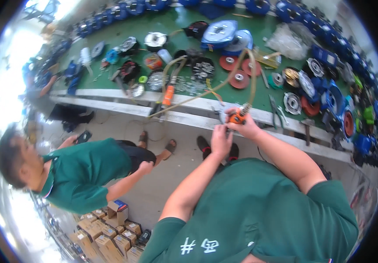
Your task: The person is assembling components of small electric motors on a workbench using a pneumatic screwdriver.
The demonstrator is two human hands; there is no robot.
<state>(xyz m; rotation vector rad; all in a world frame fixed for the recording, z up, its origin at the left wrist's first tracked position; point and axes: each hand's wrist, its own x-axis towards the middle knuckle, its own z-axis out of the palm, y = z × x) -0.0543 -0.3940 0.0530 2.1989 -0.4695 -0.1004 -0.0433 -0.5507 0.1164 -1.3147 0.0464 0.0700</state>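
In front of me, at the bench's near edge, my right hand (247,127) is wrapped round an orange and black air tool (237,117). A yellowish air hose (252,83) runs up from its metal fitting and loops over the bench. My left hand (221,141) is closed just below the tool, its fingertips almost touching it. What those fingers pinch, if anything, is too small to tell. Beside the tool, partly hidden by my hands, is a grey round part (227,113).
Red discs (239,79), a tray of small metal parts (202,69), an orange-handled tool (168,95) and pliers (275,111) lie on the green bench (171,39). Blue housings (219,33) line its back. A co-worker (81,173) stands at left; cardboard boxes (108,234) sit behind.
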